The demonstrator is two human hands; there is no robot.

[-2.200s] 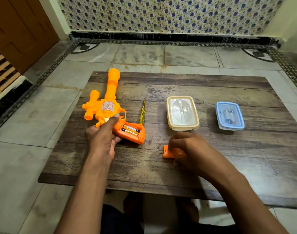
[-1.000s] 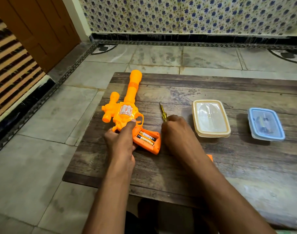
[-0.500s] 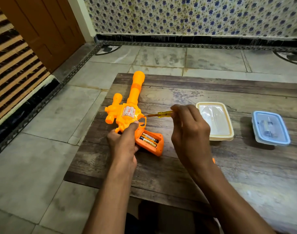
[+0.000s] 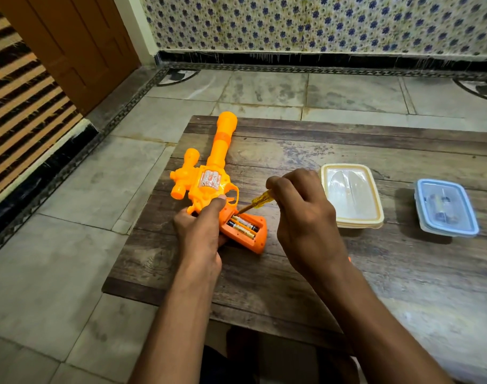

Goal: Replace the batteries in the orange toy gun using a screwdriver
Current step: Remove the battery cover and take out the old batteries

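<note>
Head view shows my right hand (image 4: pixel 303 214) has picked up the screwdriver (image 4: pixel 257 202) and pokes the old batteries (image 4: pixel 243 227), while my left hand (image 4: pixel 200 231) holds the toy gun (image 4: pixel 211 181).

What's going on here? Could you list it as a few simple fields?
Table: wooden, low
Toy gun: orange, lying flat, grip compartment open
Batteries: two, in the grip
Left hand: holds the gun down
Right hand: grips screwdriver, tip at the batteries
Cream box: lidded
Blue box: lidded
</note>
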